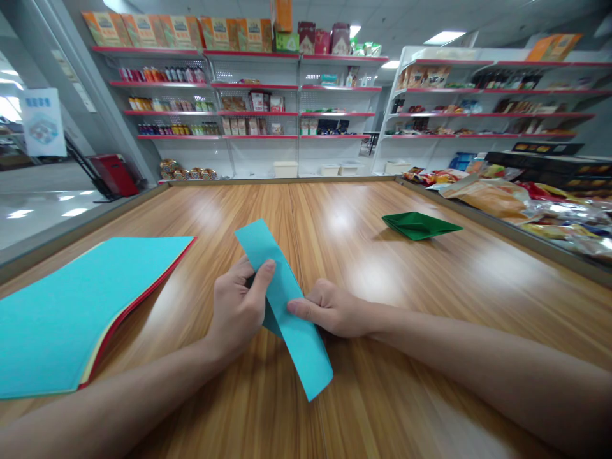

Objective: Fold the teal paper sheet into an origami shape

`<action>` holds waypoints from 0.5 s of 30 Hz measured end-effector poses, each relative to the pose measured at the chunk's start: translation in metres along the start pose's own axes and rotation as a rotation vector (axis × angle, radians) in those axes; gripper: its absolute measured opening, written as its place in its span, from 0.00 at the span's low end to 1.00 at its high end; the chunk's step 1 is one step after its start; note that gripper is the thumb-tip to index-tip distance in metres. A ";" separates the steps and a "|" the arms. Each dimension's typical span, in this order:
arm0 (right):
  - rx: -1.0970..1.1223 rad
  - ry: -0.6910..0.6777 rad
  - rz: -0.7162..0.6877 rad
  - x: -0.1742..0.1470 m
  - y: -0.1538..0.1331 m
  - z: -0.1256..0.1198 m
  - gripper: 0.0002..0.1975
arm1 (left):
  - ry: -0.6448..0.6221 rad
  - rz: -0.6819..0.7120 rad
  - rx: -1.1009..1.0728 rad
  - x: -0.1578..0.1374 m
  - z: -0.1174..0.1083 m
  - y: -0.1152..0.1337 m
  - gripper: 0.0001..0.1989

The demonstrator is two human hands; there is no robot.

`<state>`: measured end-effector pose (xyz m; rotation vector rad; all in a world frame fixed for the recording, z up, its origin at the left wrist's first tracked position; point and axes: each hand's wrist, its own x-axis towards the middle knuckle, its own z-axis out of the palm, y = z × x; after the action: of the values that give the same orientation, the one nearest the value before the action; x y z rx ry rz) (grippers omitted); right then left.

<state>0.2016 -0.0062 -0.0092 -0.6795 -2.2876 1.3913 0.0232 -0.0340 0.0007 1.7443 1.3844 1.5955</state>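
Observation:
A folded strip of light-blue paper (291, 306) is held slantwise above the wooden table, its upper end leaning left. My left hand (241, 299) pinches it near the upper part, thumb on the front face and fingers behind. Lower down on the right edge, my right hand (329, 307) grips the same paper, thumb across its front. A darker flap shows behind the strip by my left hand; the rest of the back is hidden. Off to the right lies a folded green paper boat (421, 225), apart from both hands.
A stack of coloured paper sheets (109, 293), light blue on top with yellow and red edges beneath, lies at the left of the table (201, 408). Packaged snacks (535, 204) are heaped beyond the right edge. Stocked shelves (258, 83) stand behind.

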 end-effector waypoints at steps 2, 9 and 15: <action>0.009 -0.012 0.001 0.000 -0.001 0.000 0.29 | 0.013 0.003 0.001 0.000 0.000 0.000 0.15; 0.088 -0.160 0.034 -0.003 -0.002 -0.004 0.30 | -0.021 0.026 -0.008 -0.003 0.002 0.003 0.15; 0.150 -0.305 -0.005 -0.002 -0.001 -0.009 0.33 | -0.034 0.033 0.005 -0.006 0.003 0.003 0.16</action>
<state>0.2082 -0.0018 -0.0043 -0.4399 -2.3725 1.7461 0.0279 -0.0394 -0.0002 1.7974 1.3521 1.5736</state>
